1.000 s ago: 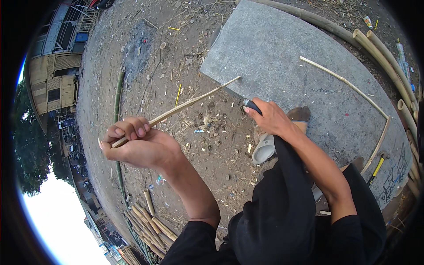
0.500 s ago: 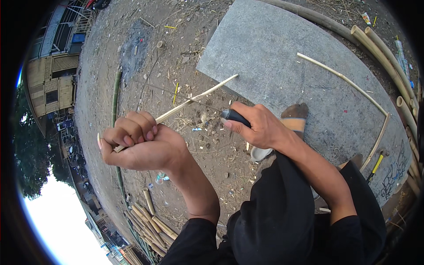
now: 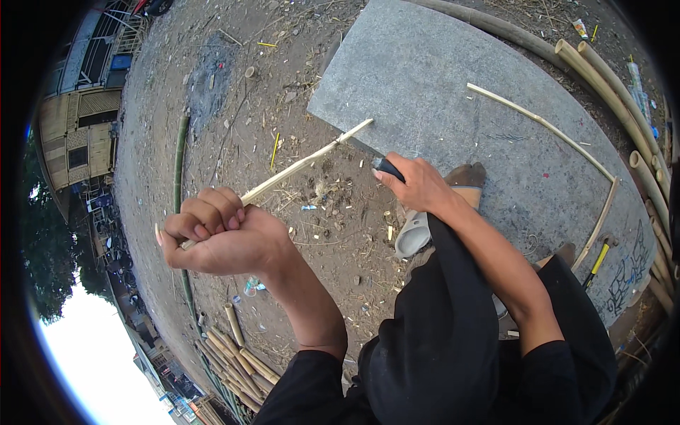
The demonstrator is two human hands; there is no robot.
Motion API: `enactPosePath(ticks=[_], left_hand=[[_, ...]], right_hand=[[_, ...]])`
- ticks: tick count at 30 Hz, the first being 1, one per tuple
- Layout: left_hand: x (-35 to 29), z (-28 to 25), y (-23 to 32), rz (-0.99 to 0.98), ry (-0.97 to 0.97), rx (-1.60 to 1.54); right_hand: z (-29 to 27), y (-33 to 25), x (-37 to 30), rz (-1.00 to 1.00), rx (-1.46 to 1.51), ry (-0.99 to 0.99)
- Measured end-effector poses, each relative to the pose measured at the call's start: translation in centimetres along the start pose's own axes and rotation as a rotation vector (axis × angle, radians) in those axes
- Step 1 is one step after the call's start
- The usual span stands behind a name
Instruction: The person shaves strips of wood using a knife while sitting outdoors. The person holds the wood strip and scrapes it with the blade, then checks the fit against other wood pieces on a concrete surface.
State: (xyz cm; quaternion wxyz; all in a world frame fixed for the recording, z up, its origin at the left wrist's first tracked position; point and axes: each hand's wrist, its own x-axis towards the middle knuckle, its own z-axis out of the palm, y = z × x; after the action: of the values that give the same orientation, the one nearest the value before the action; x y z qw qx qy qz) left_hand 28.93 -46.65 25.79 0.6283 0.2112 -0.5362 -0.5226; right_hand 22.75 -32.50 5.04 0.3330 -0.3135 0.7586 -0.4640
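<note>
My left hand (image 3: 230, 230) is closed in a fist around a pale split-bamboo strip (image 3: 294, 168), which slants up and away over the dirt. Its far end lies in view over the near corner of a grey slab (image 3: 414, 78). To its right, my right hand (image 3: 419, 185) grips the black handle of a knife (image 3: 389, 171). The thin blade is seen nearly edge-on and hard to make out; it points left toward the strip's far part. Whether the blade touches the strip I cannot tell.
A bent bamboo strip (image 3: 535, 117) and a yellow-handled hammer (image 3: 599, 266) lie on the slab. Bamboo poles (image 3: 613, 88) run along its right side. Cut bamboo pieces (image 3: 241, 365) are piled at lower left. My foot (image 3: 465, 185) rests on the slab, close to my right hand.
My right hand has drawn the knife rightward and slightly up, so its blade has moved along toward the strip's far end. The left hand keeps its grip, nearly still.
</note>
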Motion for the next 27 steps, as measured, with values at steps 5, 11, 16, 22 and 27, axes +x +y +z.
enactPosePath(ticks=[5,11,16,22,27], left_hand=[[-0.1,0.7,-0.4,0.018,-0.046,0.036],[1.1,1.5,-0.3,0.069,-0.098,0.027],[1.2,2.2,-0.9,-0.007,-0.149,0.058],[2.2,2.7,-0.9,-0.091,-0.329,-0.051],[2.5,3.2,-1.8,-0.067,-0.283,-0.054]], right_hand=[[0.8,6.7,2.3,0.276,-0.257,0.092],[0.0,6.9,1.4,0.258,-0.13,0.089],[-0.2,1.6,-0.3,0.037,0.18,0.153],[-1.6,-6.5,-1.7,-0.103,0.367,0.14],[-2.7,-11.8,-2.5,-0.176,0.346,0.085]])
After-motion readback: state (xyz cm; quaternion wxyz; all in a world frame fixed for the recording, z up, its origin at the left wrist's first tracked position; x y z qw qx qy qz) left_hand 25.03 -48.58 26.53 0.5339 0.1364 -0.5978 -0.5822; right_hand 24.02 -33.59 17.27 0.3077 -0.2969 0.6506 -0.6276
